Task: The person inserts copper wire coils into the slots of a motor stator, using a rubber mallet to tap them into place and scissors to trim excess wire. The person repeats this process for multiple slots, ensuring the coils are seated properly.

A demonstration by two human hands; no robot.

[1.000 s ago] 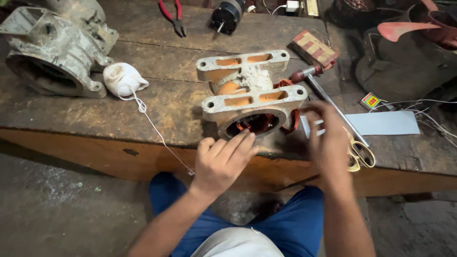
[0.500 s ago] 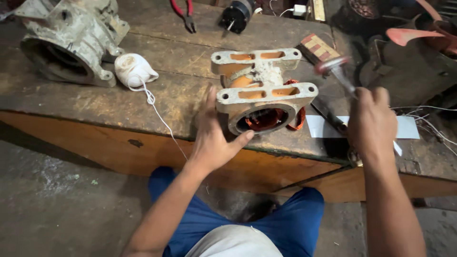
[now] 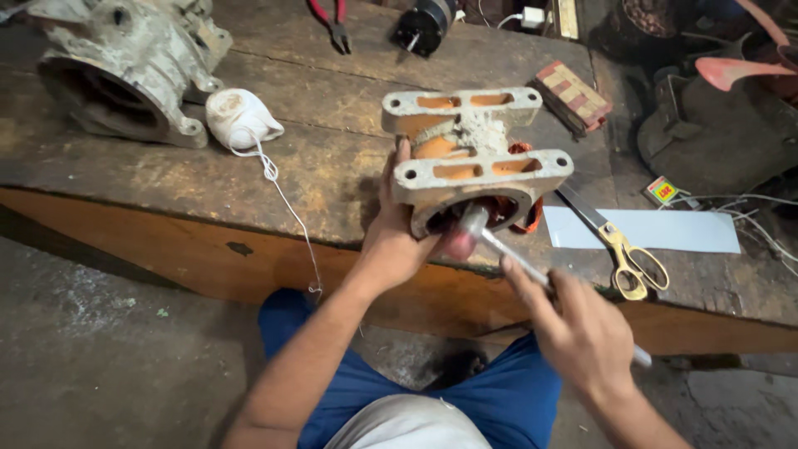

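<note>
A pale metal motor housing (image 3: 478, 166) with copper windings inside its round opening stands near the front edge of the wooden workbench (image 3: 166, 183). My left hand (image 3: 397, 241) grips its left side and lower rim, thumb at the opening. My right hand (image 3: 582, 333) holds a small hammer (image 3: 507, 249) by its metal handle, with the head at the housing's opening, touching or just in front of the windings.
Yellow-handled scissors (image 3: 619, 245) lie on a white sheet (image 3: 665, 231) to the right. A larger grey casing (image 3: 116, 71) and a ball of white string (image 3: 237, 116) sit at the left. Red pliers (image 3: 328, 21), a small black motor (image 3: 422, 27) and a striped block (image 3: 573, 93) lie farther back.
My right hand picked up the hammer from beside the housing and brought its head down to the opening. My left hand moved from the front edge to grip the housing's side.
</note>
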